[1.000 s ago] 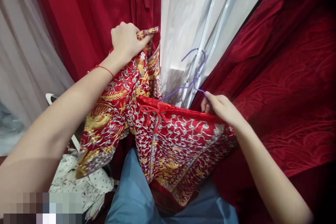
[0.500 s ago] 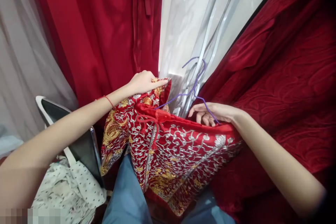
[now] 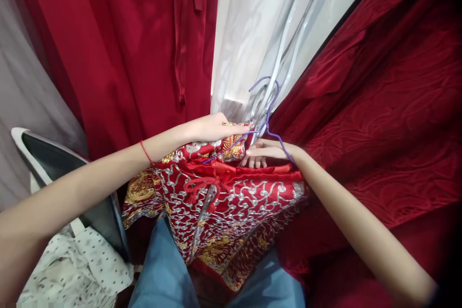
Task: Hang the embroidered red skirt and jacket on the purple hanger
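Observation:
A red garment (image 3: 231, 207) embroidered in silver and gold drapes over my lap, with a red tie cord at its waist. A thin purple wire hanger (image 3: 265, 115) rises from its top edge. My left hand (image 3: 211, 127) grips the garment's upper edge at the left, fingers folded over the cloth. My right hand (image 3: 265, 151) lies on the top edge close by, fingers curled down over the fabric beside the hanger's wire.
Red garments (image 3: 119, 43) hang at the left and a dark red patterned one (image 3: 390, 106) at the right, with clear plastic covers (image 3: 267, 24) between. A chair back (image 3: 72, 173) and white dotted cloth (image 3: 75, 269) sit at the lower left. My blue trousers (image 3: 166, 274) show below.
My left hand has dropped from high up to the garment's top edge and moved right. My right hand has slid left along the edge, and both hands now nearly meet under the hanger.

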Demonstrator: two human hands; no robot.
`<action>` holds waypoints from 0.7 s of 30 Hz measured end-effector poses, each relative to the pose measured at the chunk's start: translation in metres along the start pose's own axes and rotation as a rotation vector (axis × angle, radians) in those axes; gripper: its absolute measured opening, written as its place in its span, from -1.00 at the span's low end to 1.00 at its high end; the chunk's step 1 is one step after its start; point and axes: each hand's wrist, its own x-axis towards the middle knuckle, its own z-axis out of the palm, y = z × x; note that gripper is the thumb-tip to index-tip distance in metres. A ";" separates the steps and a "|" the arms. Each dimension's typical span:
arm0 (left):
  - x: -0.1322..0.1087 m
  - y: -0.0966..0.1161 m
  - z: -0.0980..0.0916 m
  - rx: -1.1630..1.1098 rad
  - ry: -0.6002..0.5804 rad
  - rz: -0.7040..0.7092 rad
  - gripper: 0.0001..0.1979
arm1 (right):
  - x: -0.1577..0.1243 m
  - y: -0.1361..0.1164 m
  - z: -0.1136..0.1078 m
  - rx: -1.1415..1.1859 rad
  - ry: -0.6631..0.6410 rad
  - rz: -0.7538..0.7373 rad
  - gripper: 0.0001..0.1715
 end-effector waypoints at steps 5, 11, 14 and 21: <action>-0.001 0.003 0.012 -0.128 0.011 0.063 -0.40 | -0.001 0.000 0.000 0.004 -0.070 0.045 -0.33; -0.006 0.007 0.020 -0.219 0.094 0.073 -0.43 | 0.004 0.004 -0.007 0.015 -0.011 0.024 -0.35; -0.007 0.008 0.025 -0.279 0.143 0.085 -0.43 | 0.006 0.004 -0.005 0.040 -0.054 0.102 -0.47; -0.005 0.000 0.021 -0.253 0.108 0.101 -0.45 | -0.003 0.007 -0.001 0.075 0.033 0.042 -0.74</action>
